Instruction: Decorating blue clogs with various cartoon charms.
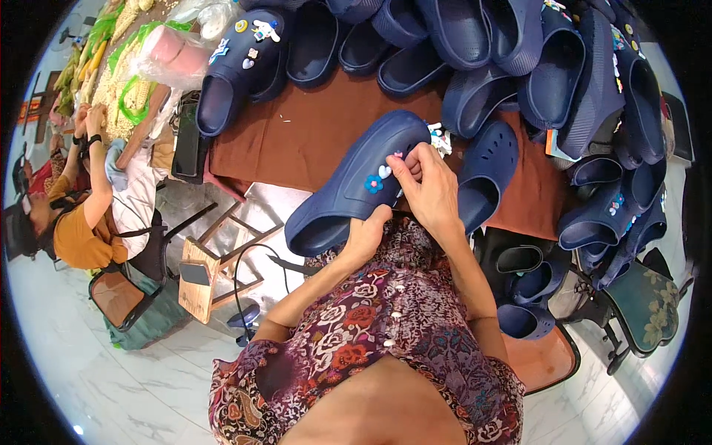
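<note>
A navy blue foam clog is raised over my lap, its heel toward the lower left. My left hand holds it from below, the fingers hidden inside its opening. With thumb and fingertips pinched, my right hand is at a small pink charm on the upper, which the fingers partly cover. Beside it sit a white heart charm and a blue flower charm. A white charm shows past my right hand; I cannot tell what it is fixed to. Another holed clog lies to the right.
Navy clogs pile along the far side of the brown-covered table, with more at the right. A phone lies at the left edge. A person works beside corn at far left. A wooden stool and green chair flank me.
</note>
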Demonstrator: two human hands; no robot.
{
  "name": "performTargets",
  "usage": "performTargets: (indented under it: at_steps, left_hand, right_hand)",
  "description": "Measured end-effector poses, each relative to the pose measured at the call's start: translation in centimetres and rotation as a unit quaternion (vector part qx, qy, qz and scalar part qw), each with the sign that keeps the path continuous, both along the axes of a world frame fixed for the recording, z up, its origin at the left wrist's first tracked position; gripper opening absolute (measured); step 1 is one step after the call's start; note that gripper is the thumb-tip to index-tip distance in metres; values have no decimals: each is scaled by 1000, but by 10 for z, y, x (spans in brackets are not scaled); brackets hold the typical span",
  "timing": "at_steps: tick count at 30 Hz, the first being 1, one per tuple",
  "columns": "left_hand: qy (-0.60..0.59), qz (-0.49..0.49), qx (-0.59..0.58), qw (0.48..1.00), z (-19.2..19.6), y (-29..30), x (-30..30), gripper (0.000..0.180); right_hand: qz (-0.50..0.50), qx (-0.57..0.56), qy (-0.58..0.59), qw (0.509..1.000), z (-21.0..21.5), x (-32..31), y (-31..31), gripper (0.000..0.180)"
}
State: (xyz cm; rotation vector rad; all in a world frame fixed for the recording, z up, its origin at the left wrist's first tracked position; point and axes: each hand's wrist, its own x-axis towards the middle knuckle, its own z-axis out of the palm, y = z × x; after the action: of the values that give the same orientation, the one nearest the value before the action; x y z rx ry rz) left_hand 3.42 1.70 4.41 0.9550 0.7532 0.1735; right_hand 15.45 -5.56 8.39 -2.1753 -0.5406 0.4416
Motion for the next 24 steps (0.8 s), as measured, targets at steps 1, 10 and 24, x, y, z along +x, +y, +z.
performTargets:
  at_steps: [1,10,24]
  left_hand:
    - [0,-1,-1,1000,0,-1,0,46]
    - [-13,-12,29,999,-8,-7,-2,38]
    - [-7,78,-136,988,-3,14,4,37]
  right_hand:
    - [8,-6,-30,999,-3,-1,-1,35]
    - [34,-88,-133,987,3,-6,4,24]
    - [15,-127,-229,965,-20,31,-38,17]
